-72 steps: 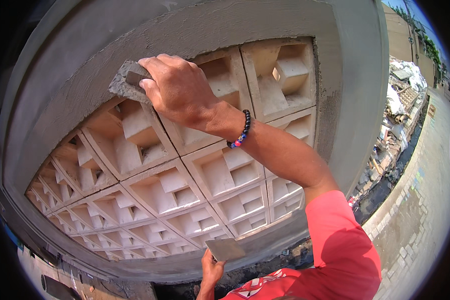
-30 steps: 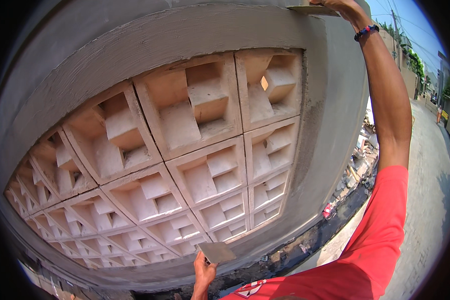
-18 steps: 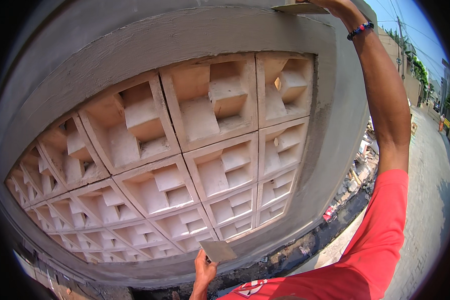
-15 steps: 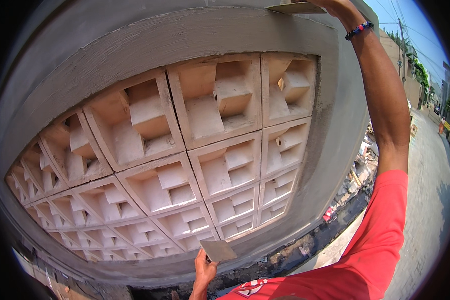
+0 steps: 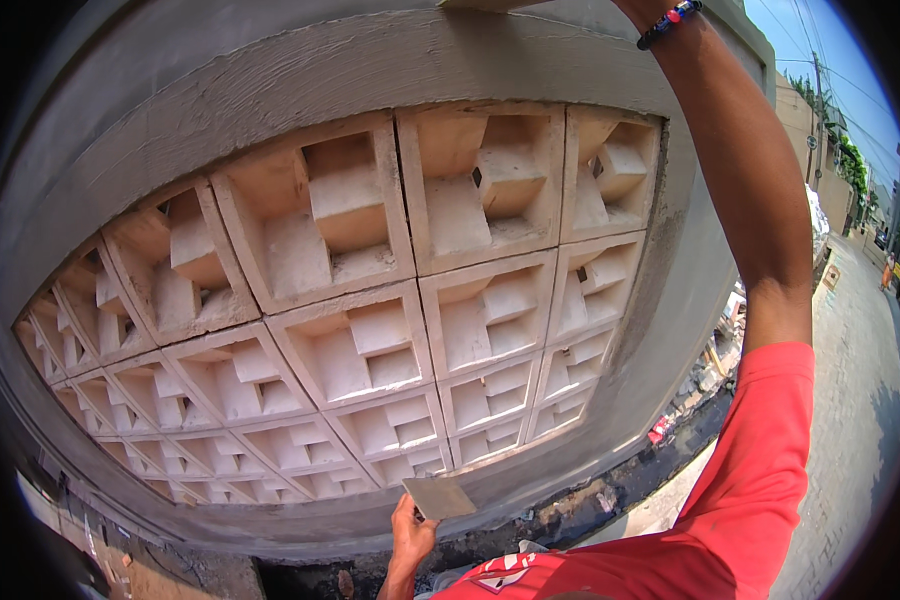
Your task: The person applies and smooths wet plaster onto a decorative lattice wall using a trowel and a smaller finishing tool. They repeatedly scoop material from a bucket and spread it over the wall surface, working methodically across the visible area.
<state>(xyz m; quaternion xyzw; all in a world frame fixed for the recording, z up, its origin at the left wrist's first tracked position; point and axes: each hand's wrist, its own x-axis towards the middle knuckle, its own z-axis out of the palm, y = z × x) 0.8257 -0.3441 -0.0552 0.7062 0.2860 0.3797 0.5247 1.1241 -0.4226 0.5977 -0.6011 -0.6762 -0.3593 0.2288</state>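
From the head view, your left hand (image 5: 410, 537) grips a rectangular mortar board (image 5: 440, 498) before the lower edge of the breeze-block panel (image 5: 452, 215). Your right forearm (image 5: 732, 150) rises past its upper right corner; the right hand is cropped out, its grip impossible to tell. A flat tool (image 5: 485, 4) shows by the plaster (image 5: 270, 95) above the panel.

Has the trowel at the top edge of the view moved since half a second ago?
Yes, left: the trowel was above the top row's rightmost breeze block; now it is above that block's left neighbour.
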